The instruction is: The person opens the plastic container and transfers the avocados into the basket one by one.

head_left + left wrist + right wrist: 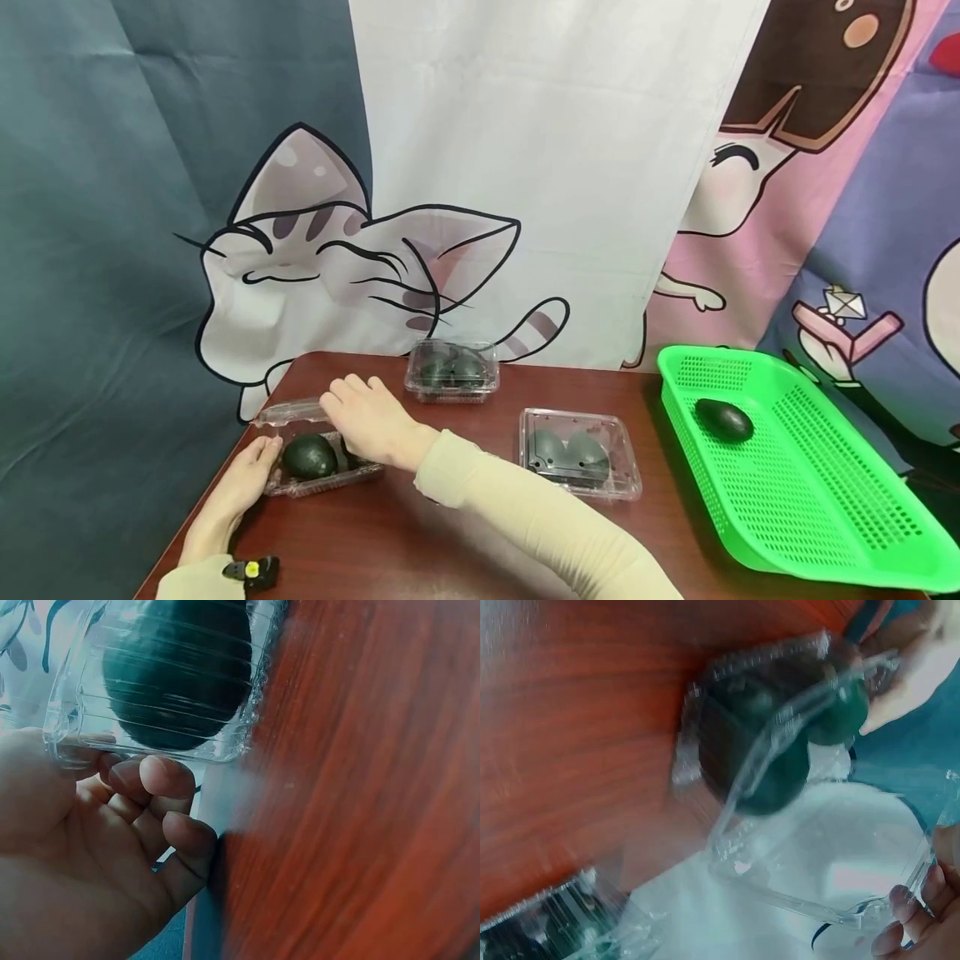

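Observation:
A clear plastic clamshell box (326,483) stands at the table's left side with its lid (799,900) raised. Two dark avocados lie in it; the left one (310,457) shows plainly, while my right hand partly hides the other in the head view. With thumb and fingers, my left hand (243,482) grips the box's left end; the left wrist view shows the thumb at the rim. My right hand (378,425) reaches across and pinches the free edge of the lid, as the right wrist view shows.
Two closed clamshells with avocados stand nearby, one at the table's back edge (452,371) and one right of centre (579,454). A green plastic basket (825,533) holds one loose avocado (723,420) at the right. Behind the brown table (360,542) hangs a cartoon curtain (562,167).

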The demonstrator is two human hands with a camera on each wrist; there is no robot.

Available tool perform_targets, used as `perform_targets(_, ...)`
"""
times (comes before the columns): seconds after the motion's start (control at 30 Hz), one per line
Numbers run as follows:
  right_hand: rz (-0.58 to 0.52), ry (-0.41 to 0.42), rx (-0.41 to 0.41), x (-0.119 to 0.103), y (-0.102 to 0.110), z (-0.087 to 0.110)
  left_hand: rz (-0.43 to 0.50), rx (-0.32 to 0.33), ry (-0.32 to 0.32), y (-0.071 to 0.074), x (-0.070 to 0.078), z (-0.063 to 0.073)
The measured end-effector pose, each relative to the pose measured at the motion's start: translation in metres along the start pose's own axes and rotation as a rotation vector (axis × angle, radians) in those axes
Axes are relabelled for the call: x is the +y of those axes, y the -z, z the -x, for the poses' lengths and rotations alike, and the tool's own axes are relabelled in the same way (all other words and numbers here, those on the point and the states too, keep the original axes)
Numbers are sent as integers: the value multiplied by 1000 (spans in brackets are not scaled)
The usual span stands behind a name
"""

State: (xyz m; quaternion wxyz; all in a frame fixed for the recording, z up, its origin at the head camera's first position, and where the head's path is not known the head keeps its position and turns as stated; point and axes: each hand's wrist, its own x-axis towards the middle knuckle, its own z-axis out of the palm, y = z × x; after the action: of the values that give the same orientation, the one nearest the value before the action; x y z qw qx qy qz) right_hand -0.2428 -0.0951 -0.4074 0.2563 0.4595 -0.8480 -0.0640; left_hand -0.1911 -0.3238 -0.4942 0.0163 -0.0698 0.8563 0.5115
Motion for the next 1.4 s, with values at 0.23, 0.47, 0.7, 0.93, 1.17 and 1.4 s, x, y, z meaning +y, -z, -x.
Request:
perform_targets(0.23,-47,-36,39,7,1,-12,-4,1,3,2,-1,3)
perform_targets(0.47,-124,-108,61,17,1,-24,24,21,10,-1,1,1)
perform_targets(0.7,-156,-180,74,29,-4,-35,59,17,4,-3,1,0)
perform_targets(0.93,-139,-239,104,36,-12,-52,62,28,18,0,2,0)
perform_targets(1.17,-171,-297,51,46,-20,-64,62,21,49,-2,2,1)
perform_targets(1.4,-199,-324,-3,50,-29,-69,70,30,61,-4,1,3)
